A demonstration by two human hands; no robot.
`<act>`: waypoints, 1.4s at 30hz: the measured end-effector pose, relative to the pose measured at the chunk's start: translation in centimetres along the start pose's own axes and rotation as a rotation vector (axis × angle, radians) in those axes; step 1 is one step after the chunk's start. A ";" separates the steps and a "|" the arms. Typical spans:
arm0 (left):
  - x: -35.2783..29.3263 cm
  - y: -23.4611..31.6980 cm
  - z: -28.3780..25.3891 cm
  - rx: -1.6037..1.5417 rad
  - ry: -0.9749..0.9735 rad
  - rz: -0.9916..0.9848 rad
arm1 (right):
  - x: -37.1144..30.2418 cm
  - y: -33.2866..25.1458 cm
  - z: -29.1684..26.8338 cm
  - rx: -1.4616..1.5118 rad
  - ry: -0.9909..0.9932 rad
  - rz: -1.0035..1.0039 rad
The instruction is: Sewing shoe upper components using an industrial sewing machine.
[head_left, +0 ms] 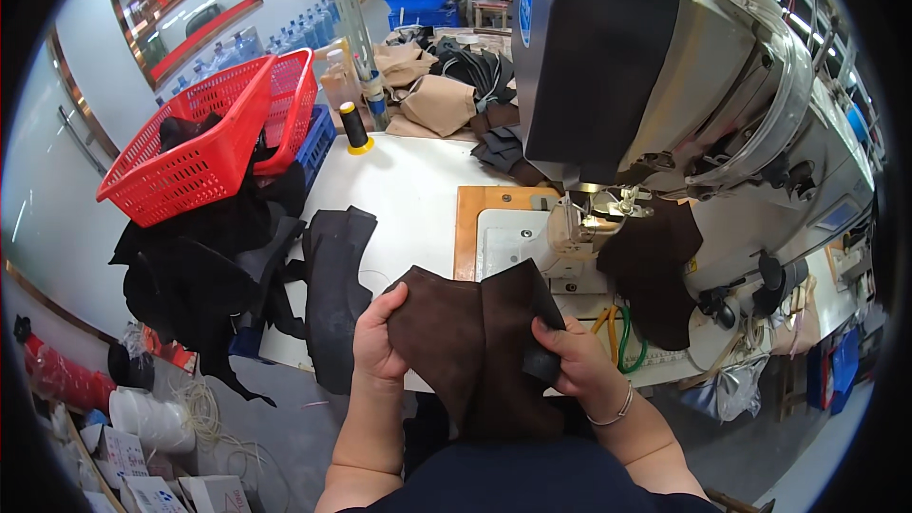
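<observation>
Between my hands I hold up a dark brown leather piece point(437, 318) with a seam running down its middle. My left hand point(380, 334) is closed on its left edge. On the other side, my right hand point(577, 357) pinches the right edge, where a dark grey underside point(542, 363) shows. The piece hangs over the table's front edge, just in front of the sewing machine's point(608, 66) needle area point(594, 214). To its left lies a dark grey cut piece point(334, 285). More dark brown leather point(655, 271) rests right of the needle area.
Red baskets point(195, 161) stand at the left above draped black material point(190, 266). A black thread spool point(354, 127) is on the white table point(408, 166). Beige and black pieces point(437, 103) are heaped behind. Green-and-orange-handled tools point(622, 334) lie near my right hand.
</observation>
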State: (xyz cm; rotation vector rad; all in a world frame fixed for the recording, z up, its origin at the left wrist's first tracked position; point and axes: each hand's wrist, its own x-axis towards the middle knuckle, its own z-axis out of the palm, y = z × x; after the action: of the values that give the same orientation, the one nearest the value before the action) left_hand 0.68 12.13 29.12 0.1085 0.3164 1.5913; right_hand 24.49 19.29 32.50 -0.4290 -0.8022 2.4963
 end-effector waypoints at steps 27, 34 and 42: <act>-1.6 -5.5 2.0 0.403 0.055 0.040 | 0.6 -1.0 0.6 -0.662 0.335 -0.303; -1.7 -5.8 0.8 0.346 0.065 -0.020 | 0.6 -0.7 -0.5 -0.656 0.343 -0.246; -1.7 -2.7 2.7 1.138 0.098 0.360 | -1.2 -2.1 0.5 -0.844 0.190 -0.210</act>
State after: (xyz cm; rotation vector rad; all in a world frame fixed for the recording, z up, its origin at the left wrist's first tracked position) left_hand 4.03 10.81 31.19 1.0032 1.3082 1.5831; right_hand 26.01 19.90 34.39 -0.7896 -1.6983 1.7897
